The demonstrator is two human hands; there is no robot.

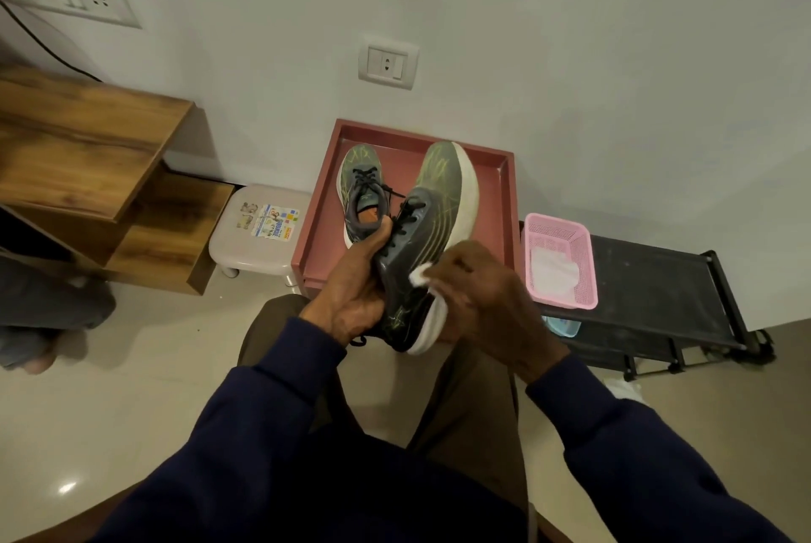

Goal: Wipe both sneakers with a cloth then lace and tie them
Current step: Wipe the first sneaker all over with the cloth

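Note:
My left hand (357, 279) grips a dark grey and green sneaker (432, 213) by its collar, holding it tilted on its side with the white sole turned right. My right hand (478, 292) pinches a small white cloth (420, 275) and presses it against the sneaker's side near the heel. The second sneaker (362, 187) stands upright in the reddish tray (504, 195) behind, its black laces loose.
A pink plastic basket (586, 274) holding white cloths sits on a low black rack (658, 292) to the right. A beige stool (259, 230) and wooden shelves (87, 156) stand to the left. The wall is close behind the tray.

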